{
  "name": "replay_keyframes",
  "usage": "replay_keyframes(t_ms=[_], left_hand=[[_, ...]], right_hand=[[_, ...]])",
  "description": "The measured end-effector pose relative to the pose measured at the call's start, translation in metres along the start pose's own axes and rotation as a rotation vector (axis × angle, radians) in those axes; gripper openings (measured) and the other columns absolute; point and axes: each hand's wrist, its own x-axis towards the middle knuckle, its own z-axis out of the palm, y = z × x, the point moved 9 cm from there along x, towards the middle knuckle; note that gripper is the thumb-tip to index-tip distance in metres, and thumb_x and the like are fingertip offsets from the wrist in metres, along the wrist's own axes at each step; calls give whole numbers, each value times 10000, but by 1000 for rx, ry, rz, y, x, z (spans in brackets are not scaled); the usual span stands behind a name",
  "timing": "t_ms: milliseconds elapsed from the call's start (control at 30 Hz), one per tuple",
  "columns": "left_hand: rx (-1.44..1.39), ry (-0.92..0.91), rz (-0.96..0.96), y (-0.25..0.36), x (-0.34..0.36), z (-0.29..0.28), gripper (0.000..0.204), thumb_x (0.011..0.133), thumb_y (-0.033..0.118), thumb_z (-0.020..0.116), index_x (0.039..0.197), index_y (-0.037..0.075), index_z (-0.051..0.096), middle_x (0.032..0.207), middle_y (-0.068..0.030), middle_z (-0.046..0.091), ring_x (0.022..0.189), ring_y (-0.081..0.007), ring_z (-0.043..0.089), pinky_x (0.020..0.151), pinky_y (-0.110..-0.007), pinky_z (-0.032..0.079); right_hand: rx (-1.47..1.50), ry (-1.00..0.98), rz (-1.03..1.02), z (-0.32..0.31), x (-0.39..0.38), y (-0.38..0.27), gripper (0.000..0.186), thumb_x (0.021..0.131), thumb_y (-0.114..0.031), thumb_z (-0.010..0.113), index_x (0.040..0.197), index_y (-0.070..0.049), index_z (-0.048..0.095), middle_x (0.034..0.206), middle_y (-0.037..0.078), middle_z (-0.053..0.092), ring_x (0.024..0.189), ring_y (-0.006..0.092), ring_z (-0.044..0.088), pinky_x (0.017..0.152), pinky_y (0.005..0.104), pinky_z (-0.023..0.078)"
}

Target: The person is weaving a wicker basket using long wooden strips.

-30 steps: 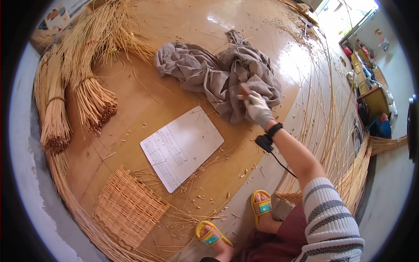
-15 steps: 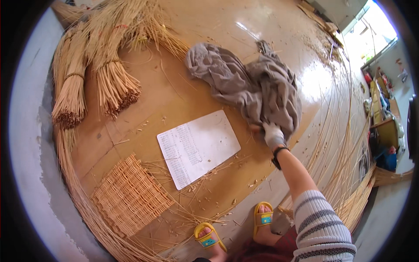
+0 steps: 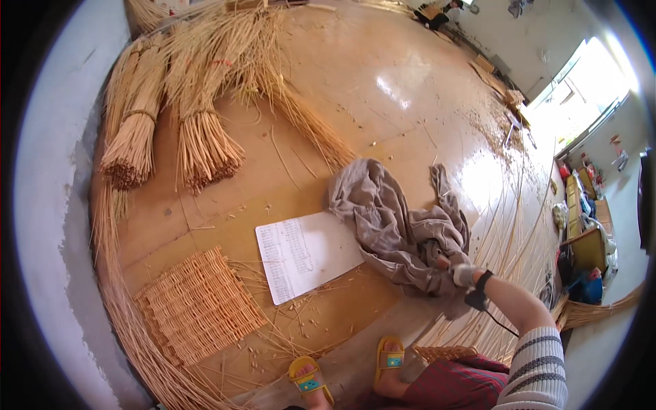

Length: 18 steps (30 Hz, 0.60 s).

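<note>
My right hand (image 3: 465, 275), in a pale glove with some fingers bare and a black band at the wrist, is closed on a crumpled grey-brown cloth (image 3: 386, 212). The cloth trails from the hand over the floor, and its left part covers the right end of a white sheet (image 3: 301, 263) with rows of writing. A square mat of woven wicker (image 3: 201, 307) lies flat to the left of the sheet. My left hand is out of view.
Tied bundles of wicker rods (image 3: 208, 154) lie at the far left near the wall (image 3: 55, 205). Loose long rods (image 3: 506, 239) spread at the right. Cut bits are scattered about the floor. My feet in yellow sandals (image 3: 389, 359) stand at the near edge. A window (image 3: 581, 89) is bright at upper right.
My right hand has drawn the cloth nearer and to the right. The cloth now overlaps the white sheet's right end. The view has shifted, showing more of the far floor.
</note>
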Motion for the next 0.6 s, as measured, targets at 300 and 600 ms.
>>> replay_keyframes(t_ms=[300, 600], left_hand=[[-321, -144, -320, -72, -37, 79, 493, 958, 217, 619, 1421, 69, 535, 1206, -193, 638, 939, -360, 661, 779, -431, 528], [-34, -156, -215, 34, -22, 14, 439, 970, 266, 650, 1364, 79, 604, 1218, -222, 622, 1088, -325, 637, 914, -320, 527]], right_hand=[[147, 1928, -251, -562, -50, -78, 330, 973, -231, 580, 1260, -70, 599, 1037, 181, 717, 989, 340, 686, 844, 432, 537], [757, 661, -551, -391, -14, -239, 335, 1003, -232, 560, 1324, -134, 559, 879, 11, 648, 699, 198, 639, 597, 342, 518]])
